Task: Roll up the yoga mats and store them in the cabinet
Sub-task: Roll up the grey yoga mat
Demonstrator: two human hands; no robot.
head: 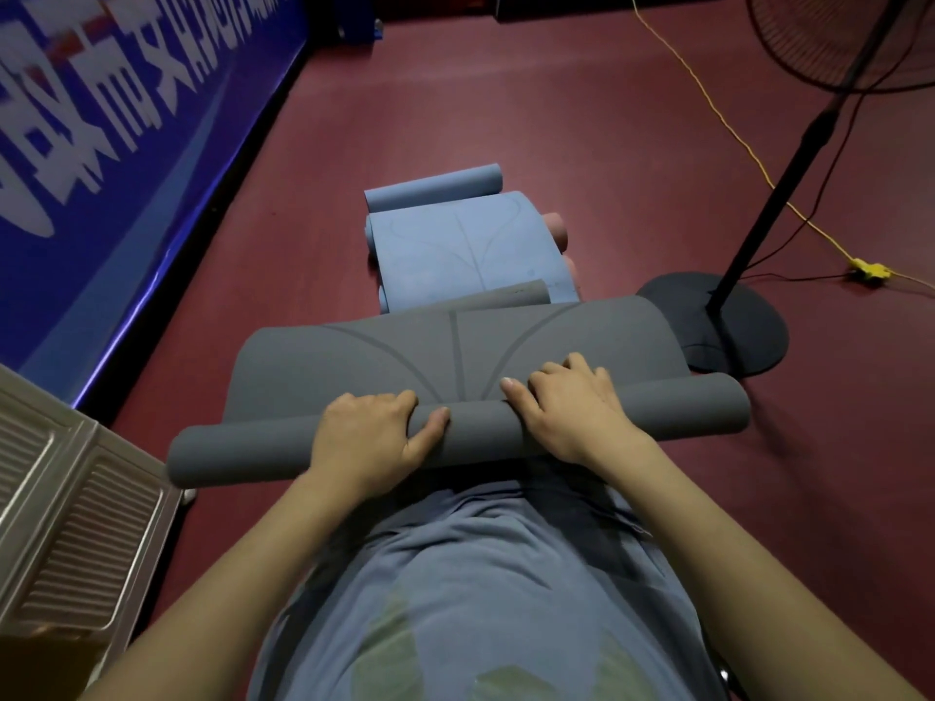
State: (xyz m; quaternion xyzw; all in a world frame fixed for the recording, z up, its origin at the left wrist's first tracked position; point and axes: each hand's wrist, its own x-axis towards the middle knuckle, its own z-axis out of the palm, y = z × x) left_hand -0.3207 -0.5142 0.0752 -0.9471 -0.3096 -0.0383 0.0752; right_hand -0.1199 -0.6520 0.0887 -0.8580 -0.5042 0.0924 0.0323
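- While the grey mat (455,356) lies on the floor (556,118) just ahead of the fingers, the rolled part (465,432) sits directly under both hands.
- To roll well, I think both hands should push forward evenly, so the roll stays tight and its ends stay level.
- Left hand (369,432) is curled over the roll, fingers bent on the far side, thumb on the near side, gripping it.
- Right hand (571,407) lies flatter, fingers half open, pressing on the roll and the flat part beyond.
- Beyond the fingers lies a blue mat (470,245), partly rolled.
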